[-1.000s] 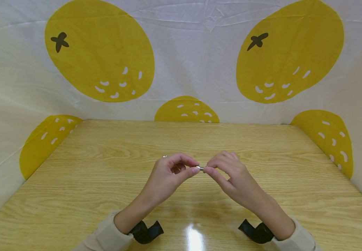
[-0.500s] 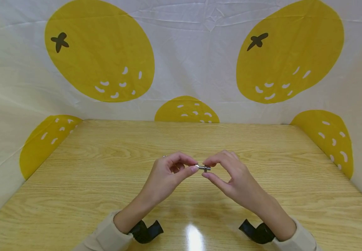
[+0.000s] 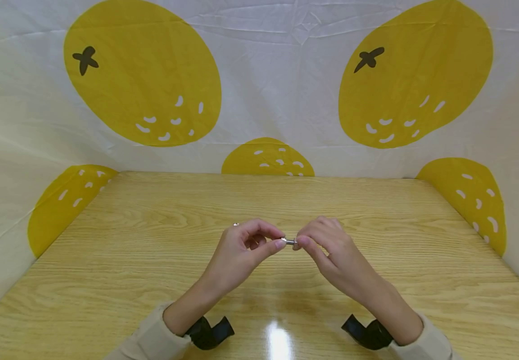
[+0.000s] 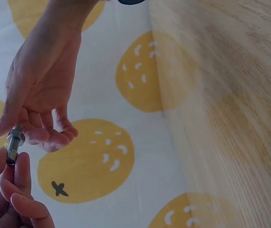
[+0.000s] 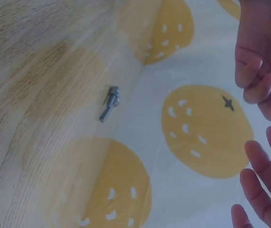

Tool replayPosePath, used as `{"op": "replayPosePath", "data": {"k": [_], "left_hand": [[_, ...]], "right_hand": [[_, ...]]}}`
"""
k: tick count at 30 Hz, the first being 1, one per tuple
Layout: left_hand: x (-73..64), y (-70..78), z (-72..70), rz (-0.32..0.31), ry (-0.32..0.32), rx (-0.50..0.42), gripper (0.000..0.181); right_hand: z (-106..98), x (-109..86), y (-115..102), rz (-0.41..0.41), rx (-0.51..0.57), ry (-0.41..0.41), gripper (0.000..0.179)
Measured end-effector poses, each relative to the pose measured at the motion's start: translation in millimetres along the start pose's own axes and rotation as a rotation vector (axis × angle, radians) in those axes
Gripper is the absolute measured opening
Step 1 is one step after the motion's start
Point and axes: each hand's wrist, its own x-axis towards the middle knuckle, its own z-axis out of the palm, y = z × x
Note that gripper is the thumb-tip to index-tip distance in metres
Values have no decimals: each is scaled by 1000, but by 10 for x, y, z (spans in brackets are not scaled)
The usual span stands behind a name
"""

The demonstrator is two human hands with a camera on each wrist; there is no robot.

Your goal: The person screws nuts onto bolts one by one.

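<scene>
My left hand (image 3: 240, 252) pinches the head of a small silver bolt (image 3: 289, 242) between thumb and index finger. The bolt lies roughly level, its shank toward the right. On its far part sits a hex nut (image 4: 17, 136), clear of the head, with some thread showing between. The right hand (image 3: 333, 252) has thumb and index finger at the nut and pinches it, partly covering it and the bolt's tip. In the right wrist view only an edge of the bolt shows at the right border, beside the right hand's fingers (image 5: 261, 159).
A wood-grain table (image 3: 173, 200) lies beneath both hands. Around it hangs a white cloth (image 3: 282, 90) with yellow fruit prints. A silver bolt-like piece (image 5: 109, 103) shows on the table in the right wrist view. Black straps (image 3: 209, 334) are at the wrists.
Half a second ago my right thumb and index finger were spread apart around the nut, showing it and the bolt's tip. They have closed together on it again. The left hand has barely moved.
</scene>
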Motion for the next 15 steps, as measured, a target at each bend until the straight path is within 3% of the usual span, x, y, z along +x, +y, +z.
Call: {"op": "replayPosePath", "data": {"k": [4,7,10,15], "left_hand": [[1,0,-5,-6,6,6,12],[3,0,-7,-10,11,17,11],[5,1,-7,-12,13,19,10],[3,7,-7,-17,12,5,10]], "right_hand": [[-21,-27,-16,89,-5,-31,10],[-37,-37,-38,105,-1,-39,29],[-47,-29,-43,70,17,-38,36],[-32,-3,-34,-32,41,2,27]]}}
